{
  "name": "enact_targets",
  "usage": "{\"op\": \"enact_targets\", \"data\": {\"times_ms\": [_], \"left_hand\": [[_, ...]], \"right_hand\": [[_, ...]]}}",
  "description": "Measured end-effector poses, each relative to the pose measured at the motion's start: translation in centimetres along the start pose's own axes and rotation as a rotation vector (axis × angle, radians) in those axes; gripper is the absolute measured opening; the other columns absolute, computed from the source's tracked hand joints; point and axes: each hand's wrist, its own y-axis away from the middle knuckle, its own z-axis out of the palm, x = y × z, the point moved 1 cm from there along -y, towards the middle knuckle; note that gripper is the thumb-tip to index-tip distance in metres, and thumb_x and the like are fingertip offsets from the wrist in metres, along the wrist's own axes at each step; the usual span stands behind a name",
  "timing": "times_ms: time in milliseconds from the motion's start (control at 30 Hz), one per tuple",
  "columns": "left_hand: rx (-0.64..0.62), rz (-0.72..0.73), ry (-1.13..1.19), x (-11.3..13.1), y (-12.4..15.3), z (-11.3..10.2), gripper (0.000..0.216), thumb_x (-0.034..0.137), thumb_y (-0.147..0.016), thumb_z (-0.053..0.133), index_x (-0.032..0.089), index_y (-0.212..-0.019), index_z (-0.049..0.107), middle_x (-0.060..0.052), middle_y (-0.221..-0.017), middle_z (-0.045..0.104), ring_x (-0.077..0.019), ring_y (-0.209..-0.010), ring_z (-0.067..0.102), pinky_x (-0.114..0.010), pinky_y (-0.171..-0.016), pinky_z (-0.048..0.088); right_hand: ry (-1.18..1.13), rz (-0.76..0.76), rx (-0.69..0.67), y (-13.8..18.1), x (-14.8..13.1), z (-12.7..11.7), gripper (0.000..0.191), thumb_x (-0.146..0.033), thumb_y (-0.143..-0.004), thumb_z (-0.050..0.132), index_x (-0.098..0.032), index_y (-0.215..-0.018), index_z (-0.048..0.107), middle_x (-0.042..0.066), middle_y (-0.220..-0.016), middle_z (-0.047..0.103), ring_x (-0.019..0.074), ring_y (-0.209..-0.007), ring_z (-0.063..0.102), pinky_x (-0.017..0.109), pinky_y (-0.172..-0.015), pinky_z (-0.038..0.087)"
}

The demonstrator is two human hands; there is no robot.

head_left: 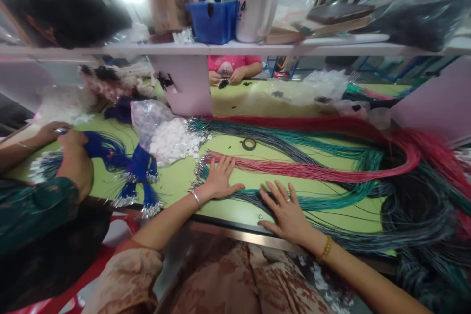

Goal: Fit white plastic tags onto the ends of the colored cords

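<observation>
My left hand (220, 180) lies flat with fingers apart near the terminal ends of the red wires (294, 168) and the green and black wires beside them. To its right, my right hand (285, 208) rests with spread fingers over the green wires (324, 202) and black wires (368, 238). Neither hand grasps anything. Long bundles run side by side to the right, where they bend in a thick tangle. Behind my left hand is a pile of white connectors (174, 141), partly in a clear plastic bag (150, 115). A roll of black tape (248, 143) lies between the bundles.
On the left, a co-worker's hands (73, 140) hold blue wires (103, 149); tied blue bundles (140, 176) lie nearby. Another person's hands (235, 76) show beneath the shelf (228, 49). It carries a blue bin (213, 22) and a white mug (255, 5). The table edge (235, 235) is close to me.
</observation>
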Motion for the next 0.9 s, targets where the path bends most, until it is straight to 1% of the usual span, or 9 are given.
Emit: {"op": "enact_targets", "data": {"times_ms": [67, 167, 233, 367, 467, 567, 733, 800, 900], "left_hand": [[0.001, 0.002, -0.011, 0.3, 0.3, 0.5, 0.102, 0.08, -0.075, 0.035, 0.018, -0.153, 0.013, -0.012, -0.159, 0.011, -0.0323, -0.147, 0.005, -0.055, -0.116, -0.002], [0.021, -0.045, -0.003, 0.6, -0.7, 0.9, 0.1, 0.08, -0.077, 0.031, 0.017, -0.153, 0.014, -0.012, -0.159, 0.013, -0.0312, -0.147, 0.004, -0.055, -0.117, -0.005], [0.045, -0.087, 0.006, 0.8, -2.0, 1.1, 0.097, 0.078, -0.079, 0.028, 0.015, -0.152, 0.017, -0.013, -0.158, 0.016, -0.031, -0.147, 0.005, -0.054, -0.117, -0.005], [0.119, -0.149, 0.027, 1.4, -4.4, 1.4, 0.094, 0.077, -0.08, 0.028, 0.018, -0.152, 0.02, -0.012, -0.159, 0.018, -0.0319, -0.147, 0.003, -0.054, -0.117, -0.001], [0.108, -0.162, 0.042, 2.1, -5.8, 2.0, 0.095, 0.078, -0.079, 0.026, 0.018, -0.152, 0.018, -0.01, -0.159, 0.018, -0.0336, -0.147, 0.003, -0.054, -0.117, 0.001], [0.066, -0.116, 0.054, 3.0, -7.6, 2.3, 0.096, 0.078, -0.079, 0.022, 0.017, -0.153, 0.015, -0.009, -0.159, 0.019, -0.0344, -0.146, 0.005, -0.053, -0.117, 0.001], [0.049, -0.005, 0.047, 3.4, -10.5, 1.7, 0.093, 0.08, -0.079, 0.021, 0.022, -0.152, 0.02, -0.01, -0.158, 0.022, -0.0324, -0.146, 0.01, -0.054, -0.116, 0.001], [0.037, 0.046, 0.04, 3.1, -10.5, 1.4, 0.092, 0.081, -0.078, 0.023, 0.025, -0.151, 0.021, -0.009, -0.158, 0.022, -0.032, -0.146, 0.012, -0.053, -0.116, 0.001], [0.024, 0.121, 0.024, 2.5, -9.2, 1.4, 0.094, 0.082, -0.076, 0.028, 0.025, -0.151, 0.022, -0.01, -0.158, 0.022, -0.0329, -0.145, 0.012, -0.051, -0.116, 0.003]], "right_hand": [[0.029, 0.072, -0.005, -0.8, 1.5, 1.3, 0.076, -0.063, -0.084, 0.047, -0.024, -0.148, 0.034, 0.016, -0.152, 0.032, 0.0402, -0.14, 0.022, 0.063, -0.109, 0.01], [0.052, 0.098, -0.017, -2.9, 5.1, 1.8, 0.074, -0.062, -0.086, 0.044, -0.022, -0.148, 0.034, 0.016, -0.152, 0.031, 0.0387, -0.139, 0.023, 0.062, -0.109, 0.012], [0.053, 0.12, -0.02, -4.5, 7.4, 1.8, 0.074, -0.062, -0.087, 0.043, -0.02, -0.146, 0.036, 0.017, -0.149, 0.036, 0.0379, -0.136, 0.029, 0.059, -0.107, 0.019], [-0.029, 0.124, -0.038, -6.2, 10.9, 2.4, 0.068, -0.061, -0.087, 0.044, -0.017, -0.138, 0.048, 0.018, -0.127, 0.055, 0.0309, -0.112, 0.05, 0.044, -0.092, 0.039], [-0.103, 0.074, -0.042, -5.9, 13.1, 2.9, 0.056, -0.057, -0.09, 0.044, -0.017, -0.126, 0.06, 0.016, -0.107, 0.061, 0.0256, -0.095, 0.055, 0.037, -0.081, 0.044], [-0.133, 0.073, -0.03, -5.1, 15.0, 3.1, 0.05, -0.054, -0.091, 0.043, -0.018, -0.117, 0.066, 0.013, -0.096, 0.062, 0.0234, -0.087, 0.055, 0.034, -0.073, 0.044], [-0.053, 0.156, 0.003, -4.8, 16.3, 2.8, 0.05, -0.054, -0.091, 0.043, -0.018, -0.114, 0.068, 0.012, -0.089, 0.061, 0.0229, -0.083, 0.055, 0.032, -0.069, 0.042], [-0.026, 0.171, 0.005, -4.7, 15.8, 2.7, 0.05, -0.054, -0.091, 0.043, -0.018, -0.116, 0.068, 0.011, -0.09, 0.061, 0.0225, -0.083, 0.055, 0.032, -0.069, 0.041], [-0.019, 0.163, -0.011, -4.2, 14.8, 2.3, 0.052, -0.056, -0.09, 0.045, -0.018, -0.118, 0.066, 0.011, -0.092, 0.061, 0.0222, -0.084, 0.056, 0.031, -0.07, 0.042]]}}
